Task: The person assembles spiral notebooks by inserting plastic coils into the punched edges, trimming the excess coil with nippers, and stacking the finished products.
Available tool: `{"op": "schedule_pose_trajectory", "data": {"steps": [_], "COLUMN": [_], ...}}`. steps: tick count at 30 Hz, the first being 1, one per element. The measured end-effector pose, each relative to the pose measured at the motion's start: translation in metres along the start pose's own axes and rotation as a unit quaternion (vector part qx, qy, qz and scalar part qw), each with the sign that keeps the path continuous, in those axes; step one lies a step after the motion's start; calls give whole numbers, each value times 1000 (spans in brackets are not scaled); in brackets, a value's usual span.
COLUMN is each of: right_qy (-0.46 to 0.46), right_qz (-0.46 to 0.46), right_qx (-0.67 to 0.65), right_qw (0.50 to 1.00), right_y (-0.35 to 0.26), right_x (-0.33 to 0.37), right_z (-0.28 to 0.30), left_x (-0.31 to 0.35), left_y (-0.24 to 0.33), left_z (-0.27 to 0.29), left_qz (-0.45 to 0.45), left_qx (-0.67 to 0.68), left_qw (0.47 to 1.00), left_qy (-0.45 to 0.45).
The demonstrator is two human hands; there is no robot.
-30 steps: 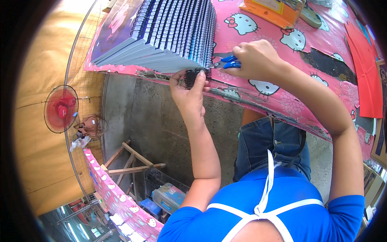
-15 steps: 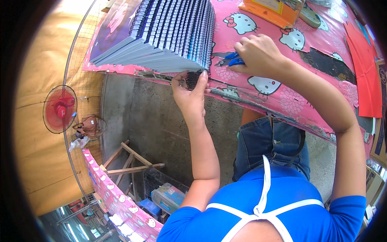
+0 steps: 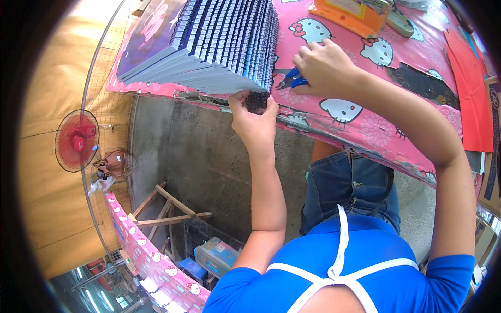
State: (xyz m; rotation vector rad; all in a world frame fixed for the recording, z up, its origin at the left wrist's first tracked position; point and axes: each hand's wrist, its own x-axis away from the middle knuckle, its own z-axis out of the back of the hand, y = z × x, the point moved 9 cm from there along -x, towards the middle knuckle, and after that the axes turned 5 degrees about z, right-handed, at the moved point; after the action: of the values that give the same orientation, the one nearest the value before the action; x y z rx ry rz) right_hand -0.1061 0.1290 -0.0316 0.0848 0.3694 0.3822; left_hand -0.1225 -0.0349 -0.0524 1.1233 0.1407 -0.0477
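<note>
A thick row of spiral-bound notebooks (image 3: 229, 36) with black coils lies fanned on the pink table covering, spines facing up. At the near end of the row, my left hand (image 3: 253, 122) has its thumb and fingers closed around black spiral coil ends (image 3: 258, 101) that stick out past the pages. Just right of the notebooks, my right hand (image 3: 326, 68) is wrapped round blue-handled cutting pliers (image 3: 292, 78). Their metal jaws point left toward the coils and are apart from them.
An orange container (image 3: 349, 15) and a roll of tape (image 3: 400, 24) stand at the table's far side. Red sheets (image 3: 469, 99) lie at the right. A red fan (image 3: 78, 141) is by the wire mesh at left. Below are a wooden frame (image 3: 169, 208) and a plastic bin (image 3: 222, 255).
My left hand has shifted slightly right, its thumb moving off the notebooks' corner so more coil shows. My right hand and the pliers have moved slightly left, nearer the notebooks.
</note>
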Motion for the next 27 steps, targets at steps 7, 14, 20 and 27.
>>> {"op": "schedule_pose_trajectory", "data": {"steps": [7,14,20,27], "right_qy": [-89,-25,-148,-111], "right_qz": [-11,5,-48,-241], "right_qx": [-19,-23,-179,-918], "right_qw": [996,999,971,293], "right_y": [1,-10,6,68], "right_x": [-5,-12,7,105], "right_z": [-7,-1,8,-39], "left_x": [1,4,3,50], "left_y": [-5,-3,-4,65], "left_z": [2,3,2,-76], "left_qz": [2,-9,-80,156], "left_qx": [5,-2,-44,329], "left_qw": [1000,999,995,877], "left_qy": [12,33,42,-314]}}
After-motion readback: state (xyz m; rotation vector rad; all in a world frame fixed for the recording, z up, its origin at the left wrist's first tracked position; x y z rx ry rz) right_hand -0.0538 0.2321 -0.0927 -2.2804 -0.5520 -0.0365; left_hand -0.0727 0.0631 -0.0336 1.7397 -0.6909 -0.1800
